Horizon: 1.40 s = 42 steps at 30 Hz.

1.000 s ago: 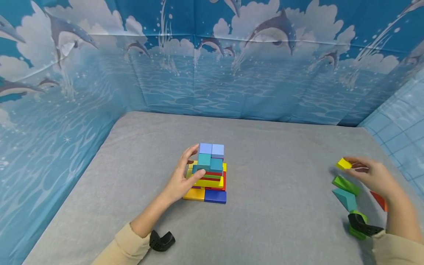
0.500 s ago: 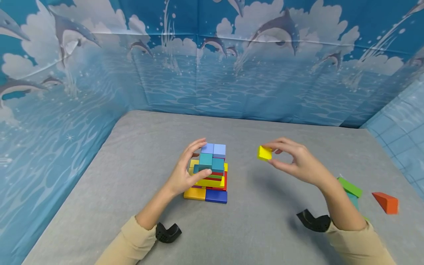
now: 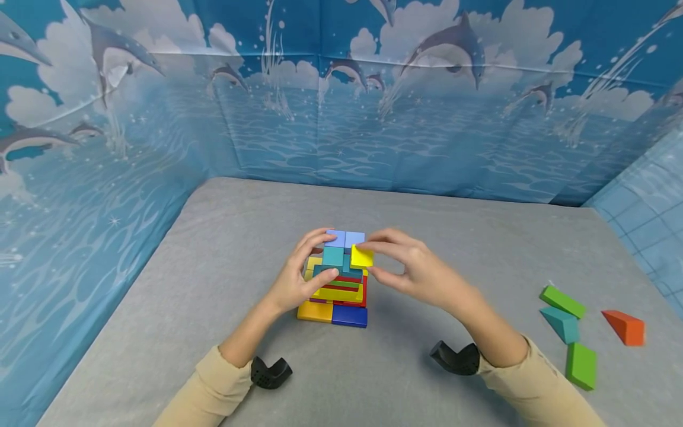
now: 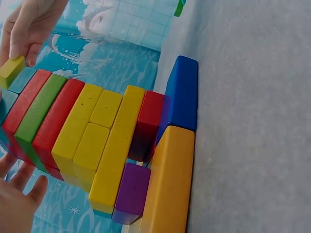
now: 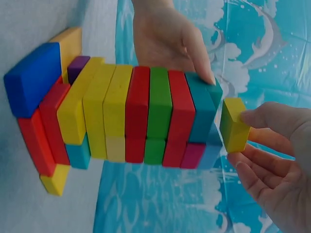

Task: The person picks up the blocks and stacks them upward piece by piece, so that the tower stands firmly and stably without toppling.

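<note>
A tower of coloured building blocks [image 3: 341, 293] stands on grey cloth, with two pale blue blocks [image 3: 354, 238] at the top rear and a teal block [image 3: 333, 256] in front. My right hand [image 3: 418, 267] pinches a yellow block [image 3: 361, 257] between thumb and fingers at the tower's top right. In the right wrist view, that yellow block [image 4: 11, 71] [image 5: 234, 125] stands a narrow gap off the top. My left hand [image 3: 299, 273] cups the upper left side with relaxed, spread fingers. Its thumb lies against the tower near the teal blocks [image 5: 200, 104].
At the right lie two green blocks [image 3: 581, 366], a teal wedge [image 3: 561, 324] between them, and an orange wedge [image 3: 625, 328] farther right. A dolphin-print curtain [image 3: 341, 130] encloses the back and sides of the grey cloth surface [image 3: 213, 249].
My right hand has carried the yellow block from the loose blocks at the right across to the tower's top. The left hand has stayed beside the tower, shifting only slightly.
</note>
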### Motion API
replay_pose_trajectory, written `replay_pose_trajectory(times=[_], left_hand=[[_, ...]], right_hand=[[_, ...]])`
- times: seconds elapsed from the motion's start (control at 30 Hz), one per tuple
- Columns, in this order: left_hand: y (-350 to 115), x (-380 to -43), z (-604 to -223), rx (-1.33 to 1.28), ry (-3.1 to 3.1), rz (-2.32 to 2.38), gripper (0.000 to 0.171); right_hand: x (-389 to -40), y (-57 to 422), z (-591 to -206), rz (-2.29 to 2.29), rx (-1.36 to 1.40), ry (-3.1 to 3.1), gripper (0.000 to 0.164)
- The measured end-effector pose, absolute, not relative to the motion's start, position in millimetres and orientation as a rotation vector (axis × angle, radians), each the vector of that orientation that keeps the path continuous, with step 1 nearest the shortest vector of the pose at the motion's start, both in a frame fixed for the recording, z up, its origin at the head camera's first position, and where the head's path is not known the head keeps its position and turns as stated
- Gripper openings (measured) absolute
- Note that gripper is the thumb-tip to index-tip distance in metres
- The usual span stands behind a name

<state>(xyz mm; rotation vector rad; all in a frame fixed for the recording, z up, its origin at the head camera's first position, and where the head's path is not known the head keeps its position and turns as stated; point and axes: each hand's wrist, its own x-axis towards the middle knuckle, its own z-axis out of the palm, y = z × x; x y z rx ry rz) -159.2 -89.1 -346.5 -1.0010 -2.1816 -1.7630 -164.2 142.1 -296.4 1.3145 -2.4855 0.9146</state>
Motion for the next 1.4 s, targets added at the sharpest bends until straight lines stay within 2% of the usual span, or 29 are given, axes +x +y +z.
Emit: replay_pose_trajectory(times=[0.6, 0.7, 0.93, 1.4], left_hand=[[-91.7, -162.8, -352.1, -1.034, -2.167, -1.770, 0.047], [-91.6, -163.2, -352.2, -1.037, -2.168, -1.770, 0.047], [-91.8, -163.4, -350.9, -1.040, -2.182, -1.765, 0.048], [-93.6, -163.0, -350.0, -1.044, -2.195, -1.774, 0.047]], right_hand=[[-163.2, 128.4, -308.0, 0.753, 1.290, -2.402, 0.030], [-164.0, 128.9, -310.4, 0.793, 1.247, -2.395, 0.036], [-170.9, 130.1, -317.8, 1.041, 1.133, -2.515, 0.060], [-175.8, 130.3, -324.0, 1.157, 1.090, -2.606, 0.063]])
